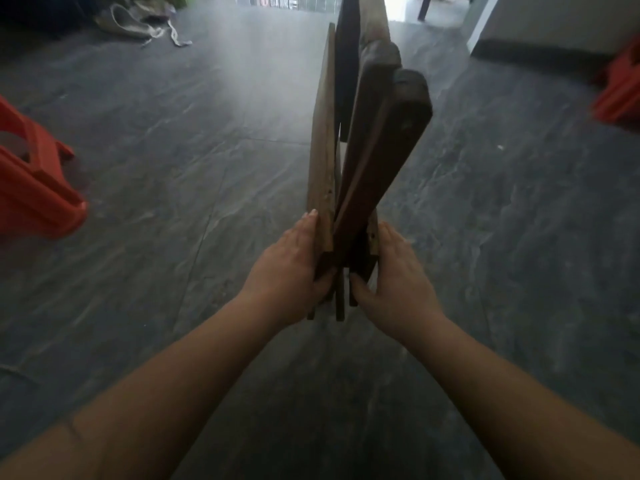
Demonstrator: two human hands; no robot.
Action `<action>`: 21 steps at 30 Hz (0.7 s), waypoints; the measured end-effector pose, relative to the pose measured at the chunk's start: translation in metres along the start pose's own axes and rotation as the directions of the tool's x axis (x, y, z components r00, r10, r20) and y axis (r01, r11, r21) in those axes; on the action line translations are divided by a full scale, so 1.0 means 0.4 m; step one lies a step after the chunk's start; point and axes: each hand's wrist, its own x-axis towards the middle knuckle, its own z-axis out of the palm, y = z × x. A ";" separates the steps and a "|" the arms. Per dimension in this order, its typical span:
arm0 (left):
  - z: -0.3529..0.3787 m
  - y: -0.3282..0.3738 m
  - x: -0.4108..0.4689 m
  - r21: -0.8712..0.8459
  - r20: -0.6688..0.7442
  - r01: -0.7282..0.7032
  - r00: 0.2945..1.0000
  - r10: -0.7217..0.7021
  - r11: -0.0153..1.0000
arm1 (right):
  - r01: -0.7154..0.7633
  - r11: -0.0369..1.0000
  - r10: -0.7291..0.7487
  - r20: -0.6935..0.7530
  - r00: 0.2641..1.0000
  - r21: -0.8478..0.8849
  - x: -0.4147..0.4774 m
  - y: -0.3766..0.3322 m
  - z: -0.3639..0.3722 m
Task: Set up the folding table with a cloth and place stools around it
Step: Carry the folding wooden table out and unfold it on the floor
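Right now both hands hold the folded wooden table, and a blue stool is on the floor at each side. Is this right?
No: the left stool and right stool are red, not blue, as the head view shows. The left hand and right hand do hold the folded table.

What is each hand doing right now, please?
Left hand: grips the left board of the folded brown wooden table.
Right hand: grips the same table's right side.

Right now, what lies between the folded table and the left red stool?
Only bare grey floor separates the folded table from the red stool, seen in the head view.
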 end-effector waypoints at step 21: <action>0.000 -0.012 -0.001 -0.277 0.015 0.067 0.998 -0.065 0.959 | -0.084 0.955 0.111 -0.079 0.991 0.283 0.006 0.036 -0.009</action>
